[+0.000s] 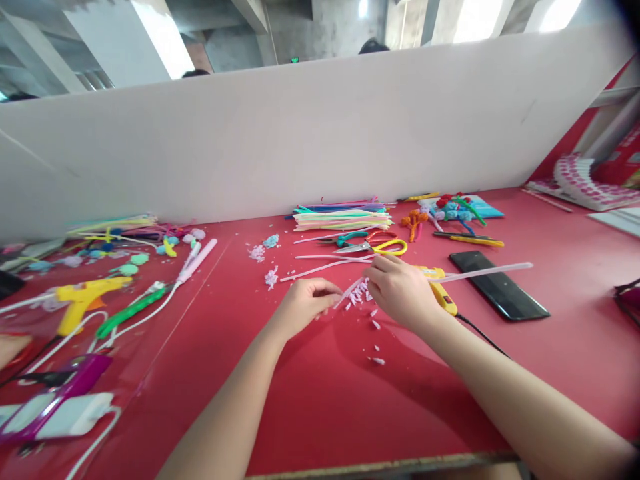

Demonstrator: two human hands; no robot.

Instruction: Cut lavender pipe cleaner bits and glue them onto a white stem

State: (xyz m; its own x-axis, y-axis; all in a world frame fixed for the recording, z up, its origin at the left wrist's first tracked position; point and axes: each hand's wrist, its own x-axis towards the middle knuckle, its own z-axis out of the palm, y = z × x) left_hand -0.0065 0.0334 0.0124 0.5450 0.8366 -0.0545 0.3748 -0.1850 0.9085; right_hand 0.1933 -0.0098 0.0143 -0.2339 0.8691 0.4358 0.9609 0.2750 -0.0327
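Note:
A pale pink pipe cleaner [349, 292] stretches between my two hands, low over the red table. My left hand [311, 300] pinches its near end between thumb and fingertips. My right hand [397, 285] is closed at the other end, its fingertips mostly hidden behind the knuckles. Under and beside the strip lies a small heap of short pink snippets [359, 293], with several loose bits trailing toward me. Just beyond my right hand are yellow-handled scissors [390, 247] and green-and-red-handled pliers [353, 239].
A bundle of coloured pipe cleaners [343, 219] lies by the white partition [320, 140]. To the right are a yellow glue gun [444, 297] with its stick, a black phone [500, 285] and a craft knife [470, 240]. Another yellow glue gun [83, 300] and cables occupy the left.

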